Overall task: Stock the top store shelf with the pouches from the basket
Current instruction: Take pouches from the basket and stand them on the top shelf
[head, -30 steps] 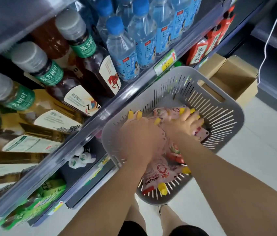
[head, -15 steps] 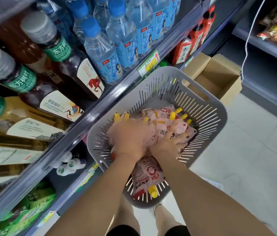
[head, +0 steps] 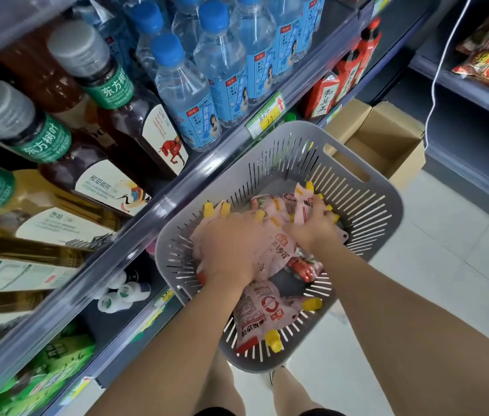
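- Left hand [head: 228,253] and right hand [head: 312,228] each clutch pink pouches [head: 276,247] inside the grey basket [head: 360,190].
- Pale tiled floor [head: 435,283] below; shelf [head: 135,240] of bottles [head: 183,85] alongside.

basket [head: 387,202] 1 | cardboard box [head: 387,139] 1 | hands [head: 231,250] 2 | pouches [head: 255,310] uncountable

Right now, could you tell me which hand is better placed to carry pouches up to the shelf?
Left, probably. The left hand grips a bunch of pouches at the side of the basket nearest the shelves; the right hand grips some on the far side.
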Tool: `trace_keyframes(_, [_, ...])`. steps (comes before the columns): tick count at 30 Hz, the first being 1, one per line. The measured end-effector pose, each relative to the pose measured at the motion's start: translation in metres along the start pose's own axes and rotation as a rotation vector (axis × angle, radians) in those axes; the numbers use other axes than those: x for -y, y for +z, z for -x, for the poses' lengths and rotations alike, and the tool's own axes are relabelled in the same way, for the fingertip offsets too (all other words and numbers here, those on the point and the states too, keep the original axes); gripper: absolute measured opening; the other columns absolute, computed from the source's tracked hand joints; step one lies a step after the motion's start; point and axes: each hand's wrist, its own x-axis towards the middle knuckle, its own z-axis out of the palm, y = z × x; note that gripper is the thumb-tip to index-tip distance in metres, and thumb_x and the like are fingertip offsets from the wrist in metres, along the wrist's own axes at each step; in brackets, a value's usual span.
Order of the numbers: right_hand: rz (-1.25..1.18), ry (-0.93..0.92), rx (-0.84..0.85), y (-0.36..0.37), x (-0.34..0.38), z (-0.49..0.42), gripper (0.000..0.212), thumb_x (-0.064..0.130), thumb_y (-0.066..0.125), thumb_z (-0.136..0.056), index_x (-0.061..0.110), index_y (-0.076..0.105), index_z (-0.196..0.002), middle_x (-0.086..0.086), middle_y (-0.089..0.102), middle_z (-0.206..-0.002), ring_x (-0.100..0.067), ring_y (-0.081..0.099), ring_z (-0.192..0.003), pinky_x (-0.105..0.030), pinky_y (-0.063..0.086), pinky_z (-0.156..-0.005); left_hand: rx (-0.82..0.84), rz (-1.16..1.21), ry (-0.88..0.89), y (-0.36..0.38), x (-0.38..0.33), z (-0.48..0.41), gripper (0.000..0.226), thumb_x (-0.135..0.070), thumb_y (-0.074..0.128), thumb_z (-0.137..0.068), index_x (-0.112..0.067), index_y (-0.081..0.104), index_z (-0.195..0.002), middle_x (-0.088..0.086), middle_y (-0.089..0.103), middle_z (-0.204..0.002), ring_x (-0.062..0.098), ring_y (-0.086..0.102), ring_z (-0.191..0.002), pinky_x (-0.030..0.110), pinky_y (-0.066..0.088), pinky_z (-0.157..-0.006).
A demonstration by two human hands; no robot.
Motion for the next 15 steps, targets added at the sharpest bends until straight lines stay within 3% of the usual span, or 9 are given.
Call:
trace_keyframes(3, [-0.372, 0.109, 0.056, -0.006, 0.001, 0.000, 0.101, 0.032, 0.071, -0.079, 0.032, 0.002, -0.152, -0.016, 0.032, -0.144, -0.037, 0.025, -0.138, -0.052, 0.025, -0.110, 0.013, 0.005, 0.014, -0.003, 0.002, -0.002, 0.103, -0.045, 0.069, -0.083, -0.031, -0.005, -0.153, 0.002, -0.001, -0.158, 0.038, 0.012, -0.139, 0.052, 0.028, -0.110])
trace_keyframes(5, [-0.494, 0.158, 0.129, -0.006, 0.010, 0.014, 0.106, 0.034, 0.075, -0.068, 0.044, 0.005, -0.147, -0.012, 0.045, -0.134, -0.037, 0.039, -0.130, -0.055, 0.031, -0.109, 0.014, -0.006, 0.027, -0.008, 0.003, -0.002, 0.103, -0.040, 0.071, -0.081, -0.033, -0.002, -0.153, 0.003, 0.004, -0.157, 0.038, 0.017, -0.137, 0.050, 0.031, -0.111])
trace_keyframes(8, [-0.538, 0.079, 0.190, 0.000, 0.008, 0.003, 0.107, 0.042, 0.082, -0.047, 0.064, 0.016, -0.129, -0.011, 0.052, -0.134, -0.040, 0.057, -0.113, -0.059, 0.046, -0.094, 0.022, 0.001, 0.066, -0.020, 0.003, 0.001, 0.103, -0.046, 0.073, -0.076, -0.036, 0.004, -0.152, 0.007, 0.016, -0.150, 0.039, 0.022, -0.135, 0.050, 0.033, -0.109])
trace_keyframes(10, [-0.582, 0.006, 0.194, -0.011, 0.013, 0.008, 0.111, 0.028, 0.084, -0.053, 0.055, 0.017, -0.137, -0.007, 0.052, -0.128, -0.037, 0.063, -0.099, -0.056, 0.053, -0.085, 0.015, 0.047, 0.085, -0.031, 0.001, 0.004, 0.106, -0.050, 0.075, -0.070, -0.037, 0.008, -0.151, 0.009, 0.021, -0.146, 0.039, 0.022, -0.135, 0.050, 0.035, -0.108])
trace_keyframes(12, [-0.578, -0.053, 0.150, -0.033, 0.025, 0.031, 0.120, 0.026, 0.085, -0.044, 0.052, 0.018, -0.140, -0.010, 0.051, -0.126, -0.034, 0.066, -0.090, -0.051, 0.057, -0.077, -0.037, 0.109, 0.081, -0.046, -0.003, 0.010, 0.109, -0.052, 0.076, -0.065, -0.037, 0.012, -0.152, 0.009, 0.024, -0.142, 0.037, 0.025, -0.134, 0.048, 0.035, -0.106])
trace_keyframes(15, [-0.591, -0.115, 0.097, -0.059, 0.031, 0.054, 0.115, 0.018, 0.078, -0.048, 0.046, 0.021, -0.143, -0.014, 0.047, -0.129, -0.030, 0.065, -0.083, -0.033, 0.054, -0.055, -0.153, 0.192, 0.061, -0.075, -0.012, 0.022, 0.108, -0.055, 0.073, -0.065, -0.039, 0.009, -0.151, 0.010, 0.027, -0.136, 0.036, 0.033, -0.125, 0.047, 0.040, -0.101])
